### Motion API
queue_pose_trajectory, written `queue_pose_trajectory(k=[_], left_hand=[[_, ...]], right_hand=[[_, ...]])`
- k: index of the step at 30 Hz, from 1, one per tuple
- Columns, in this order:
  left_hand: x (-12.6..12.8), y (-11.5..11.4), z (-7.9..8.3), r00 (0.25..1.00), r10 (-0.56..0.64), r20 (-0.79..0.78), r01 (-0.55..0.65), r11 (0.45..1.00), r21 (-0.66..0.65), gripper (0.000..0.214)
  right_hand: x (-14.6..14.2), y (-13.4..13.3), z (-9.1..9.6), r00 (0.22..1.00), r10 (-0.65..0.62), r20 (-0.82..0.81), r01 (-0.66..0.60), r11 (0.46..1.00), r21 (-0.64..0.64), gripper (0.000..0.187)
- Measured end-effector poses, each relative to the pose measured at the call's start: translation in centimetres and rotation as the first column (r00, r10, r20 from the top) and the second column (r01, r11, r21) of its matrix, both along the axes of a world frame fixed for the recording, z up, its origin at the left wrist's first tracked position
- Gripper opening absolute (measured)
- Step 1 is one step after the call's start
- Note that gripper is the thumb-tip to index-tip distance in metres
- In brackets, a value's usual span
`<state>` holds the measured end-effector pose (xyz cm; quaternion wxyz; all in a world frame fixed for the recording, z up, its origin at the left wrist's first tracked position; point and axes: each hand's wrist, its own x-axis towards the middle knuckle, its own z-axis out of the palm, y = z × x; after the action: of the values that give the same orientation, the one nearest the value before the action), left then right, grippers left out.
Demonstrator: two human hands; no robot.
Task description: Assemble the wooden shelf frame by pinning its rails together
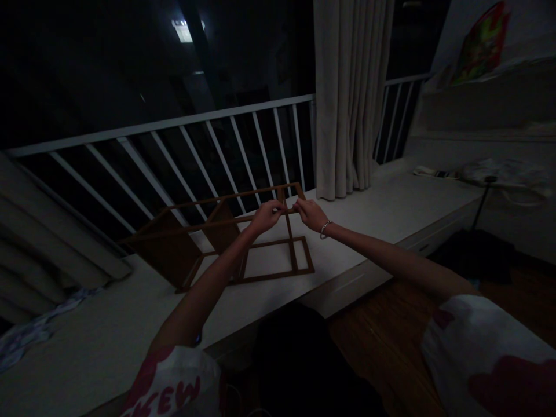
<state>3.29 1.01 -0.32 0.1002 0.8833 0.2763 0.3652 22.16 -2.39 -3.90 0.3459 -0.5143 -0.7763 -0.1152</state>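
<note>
A brown wooden frame shelf (182, 249) lies on its side on a white window ledge (369, 214). My left hand (267, 215) is closed around the upper front bar of the frame near its right end. My right hand (309, 213), with a bracelet at the wrist, pinches the same bar just to the right, almost touching the left hand. Whether something small is between the fingers is hidden in the dim light.
A white railing (182, 124) runs behind the frame before a dark window. A pale curtain (350, 92) hangs to the right. Cloth items (499, 171) lie at the ledge's far right, crumpled fabric (30, 336) at the left. A dark floor lies below.
</note>
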Motion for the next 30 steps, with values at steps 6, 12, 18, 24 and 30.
queue_pose_trajectory(k=[6, 12, 18, 24, 30], left_hand=[[-0.3, -0.1, 0.4, 0.998, 0.02, 0.061, -0.008, 0.982, -0.188, 0.018], [0.0, 0.4, 0.9, 0.99, 0.081, 0.115, -0.023, 0.899, -0.436, 0.017], [-0.1, 0.9, 0.7, 0.981, 0.058, 0.188, 0.057, 0.831, -0.553, 0.026], [-0.2, 1.5, 0.3, 0.972, 0.1, 0.211, 0.038, 0.824, -0.565, 0.025], [0.1, 1.7, 0.0, 0.972, 0.142, 0.185, -0.025, 0.852, -0.523, 0.024]], right_hand=[[0.3, 0.2, 2.3, 0.988, 0.103, -0.115, -0.122, 0.977, -0.177, 0.039], [0.4, 0.7, 6.4, 0.97, 0.207, -0.124, -0.228, 0.956, -0.186, 0.041], [0.2, 1.3, 7.9, 0.963, 0.262, 0.063, -0.209, 0.875, -0.437, 0.032], [-0.4, 1.9, 8.0, 0.972, 0.175, 0.157, -0.11, 0.929, -0.352, 0.024], [-0.9, 1.8, 8.3, 0.944, 0.201, 0.261, -0.116, 0.944, -0.307, 0.019]])
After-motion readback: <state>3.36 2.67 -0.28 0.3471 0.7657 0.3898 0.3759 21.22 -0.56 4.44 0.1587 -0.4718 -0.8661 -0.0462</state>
